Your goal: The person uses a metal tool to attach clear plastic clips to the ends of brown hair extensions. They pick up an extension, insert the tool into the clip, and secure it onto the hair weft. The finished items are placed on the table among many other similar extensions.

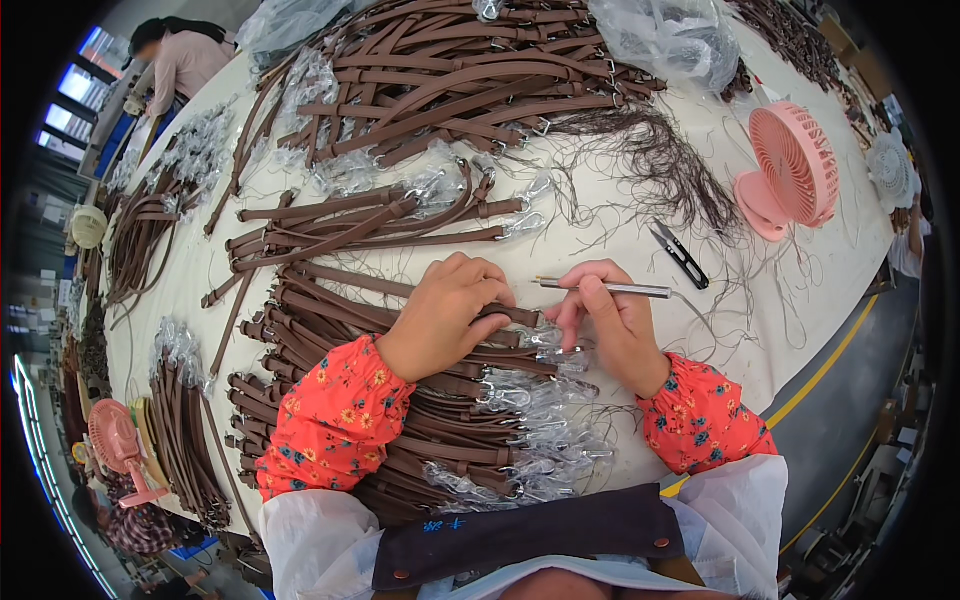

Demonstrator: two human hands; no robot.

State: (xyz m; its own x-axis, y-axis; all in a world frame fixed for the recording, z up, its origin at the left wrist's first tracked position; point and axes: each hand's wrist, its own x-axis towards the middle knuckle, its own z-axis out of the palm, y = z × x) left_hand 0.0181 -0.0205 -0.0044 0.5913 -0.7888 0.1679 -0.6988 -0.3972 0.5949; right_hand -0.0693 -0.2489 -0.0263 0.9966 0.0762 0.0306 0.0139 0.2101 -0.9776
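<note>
**Mia:** What is right under the hands?

**Ben:** A big pile of brown straps (420, 400). Their metal clips sit in clear plastic wrap (540, 420). The left hand (445, 315) lies flat on top of the pile. Its grip is bent over one brown strap (500, 315) and presses it down. I cannot tell if the fingers go all the way round it.

**Mia:** And the other hand?

**Ben:** The right hand (610, 325) is just beside the left one, at the end of that strap. Its grip is pressed together, pinching a thin metal tool (605, 288). The tool lies across the top of the fingers. One end points toward the left hand, the other sticks out to the right.

**Mia:** What is a bit past the tool?

**Ben:** Small black snips (680, 255) lie on the white tabletop (820, 290), near the right hand but not touching it. Beyond them is a tangle of dark threads (660, 160).

**Mia:** And farther away?

**Ben:** A pink fan (795, 170) stands far out to the right. Past the left hand lie more bundles of straps (370, 225). Behind those is a huge heap of straps (460, 80) with clear bags (670, 40) at the far edge. Another person (180, 60) is way off at the far left corner.
</note>
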